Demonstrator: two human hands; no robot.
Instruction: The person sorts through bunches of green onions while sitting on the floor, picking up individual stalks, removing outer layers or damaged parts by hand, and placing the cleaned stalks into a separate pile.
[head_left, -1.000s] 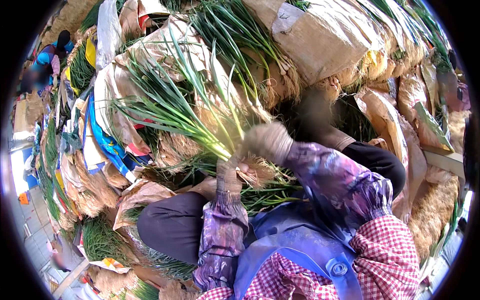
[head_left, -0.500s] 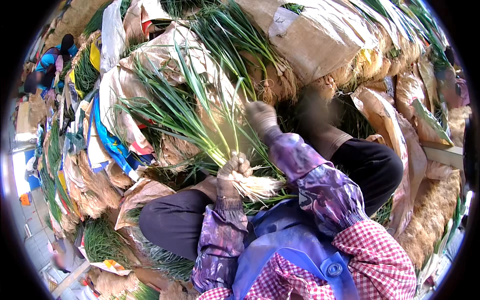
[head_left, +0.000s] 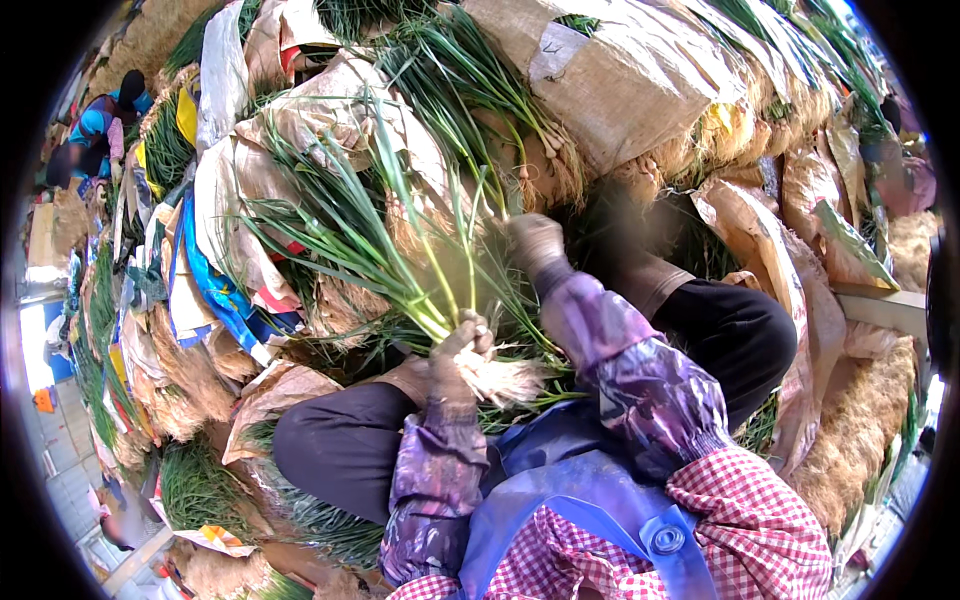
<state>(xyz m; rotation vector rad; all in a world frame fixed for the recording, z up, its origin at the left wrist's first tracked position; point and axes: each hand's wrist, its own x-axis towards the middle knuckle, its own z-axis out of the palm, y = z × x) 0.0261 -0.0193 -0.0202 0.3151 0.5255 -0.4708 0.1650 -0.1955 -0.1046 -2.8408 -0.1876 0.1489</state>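
Observation:
A bunch of green onions [head_left: 425,313] is gripped near its root end in my left hand [head_left: 460,358], above my lap. Its long green leaves fan up and to the left. The pale roots [head_left: 505,380] stick out to the right of that hand. Up and to the right, my right hand [head_left: 537,243] is closed beside the tips of a few thin leaves. What its fingers hold, if anything, is hidden. Both hands look tan and covered, perhaps by gloves. Another heap of green onions [head_left: 470,80] lies beyond, with its roots to the right.
Tan woven sacking [head_left: 620,90] covers piled onions at the back. A blue and white sack [head_left: 220,275] lies to the left, and an open sack [head_left: 765,250] stands at my right. Rooty bundles [head_left: 870,440] fill the right side. Another person [head_left: 95,125] is at the far left.
My right hand has shifted slightly down and to the right. My left hand is a little lower, still holding the green onions, and the view has moved slightly.

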